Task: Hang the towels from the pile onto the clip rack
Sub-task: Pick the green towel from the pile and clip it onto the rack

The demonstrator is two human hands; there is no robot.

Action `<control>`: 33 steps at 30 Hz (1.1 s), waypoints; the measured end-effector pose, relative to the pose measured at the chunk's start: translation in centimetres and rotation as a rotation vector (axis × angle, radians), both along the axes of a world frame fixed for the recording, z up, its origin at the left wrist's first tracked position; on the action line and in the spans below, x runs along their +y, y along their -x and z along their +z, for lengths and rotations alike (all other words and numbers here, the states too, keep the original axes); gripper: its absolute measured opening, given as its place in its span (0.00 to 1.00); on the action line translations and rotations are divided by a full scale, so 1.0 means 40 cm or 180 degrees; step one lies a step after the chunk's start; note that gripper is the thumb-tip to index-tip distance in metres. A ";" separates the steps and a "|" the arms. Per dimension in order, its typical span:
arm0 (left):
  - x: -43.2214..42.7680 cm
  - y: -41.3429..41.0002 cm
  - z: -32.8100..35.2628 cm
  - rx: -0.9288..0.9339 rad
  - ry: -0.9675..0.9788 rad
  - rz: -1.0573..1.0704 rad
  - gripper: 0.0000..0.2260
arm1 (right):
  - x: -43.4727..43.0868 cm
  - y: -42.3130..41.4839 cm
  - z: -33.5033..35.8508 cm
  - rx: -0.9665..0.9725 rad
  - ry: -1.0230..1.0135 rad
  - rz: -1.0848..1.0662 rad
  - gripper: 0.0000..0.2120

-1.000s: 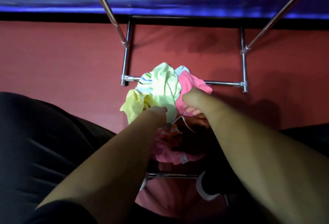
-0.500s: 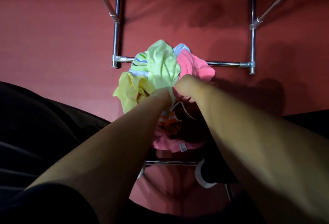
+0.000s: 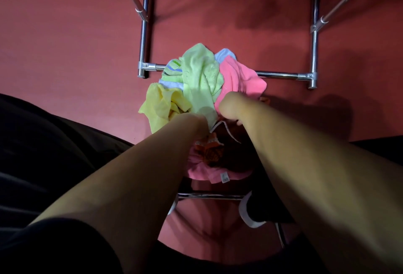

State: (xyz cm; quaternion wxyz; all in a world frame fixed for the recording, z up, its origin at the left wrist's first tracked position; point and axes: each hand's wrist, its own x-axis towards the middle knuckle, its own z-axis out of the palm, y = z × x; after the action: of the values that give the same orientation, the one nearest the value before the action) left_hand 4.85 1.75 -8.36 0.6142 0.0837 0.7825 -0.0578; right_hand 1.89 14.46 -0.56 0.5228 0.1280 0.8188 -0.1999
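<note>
Locate the towel pile (image 3: 237,77) at frame centre, heaped across the rack rail (image 3: 281,75), with the green towel (image 3: 200,73) lying lengthwise from upper centre down to the left hand (image 3: 194,123) and right hand (image 3: 231,108), both equally near its lower end, fingers tucked out of sight, hold not determinable.

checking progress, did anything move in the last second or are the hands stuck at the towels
The right hand drew slightly left, closer to the left hand; the view tipped down, so the rack frame sits higher in the picture. No new hold or release shows; fingers are hidden. The green towel, pink towel and yellow towel stay bunched as before.
</note>
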 end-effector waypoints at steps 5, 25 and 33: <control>0.003 0.049 0.070 0.0417 -0.0195 0.0159 0.14 | -0.018 -0.001 0.011 -0.0004 -0.0212 0.0684 0.18; -0.068 0.240 0.440 0.1786 -0.2763 0.4169 0.12 | -0.026 0.056 0.208 0.1654 0.1058 -0.1332 0.15; -0.073 0.211 0.756 0.1558 -0.3503 0.3462 0.11 | -0.035 0.065 0.532 0.2204 0.1792 -0.2274 0.21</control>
State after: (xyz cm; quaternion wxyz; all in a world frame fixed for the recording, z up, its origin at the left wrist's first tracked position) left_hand -3.58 -1.16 21.88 0.2387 -0.0333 0.7422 0.6253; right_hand -0.72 13.08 20.74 0.1380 0.1797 0.7633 -0.6050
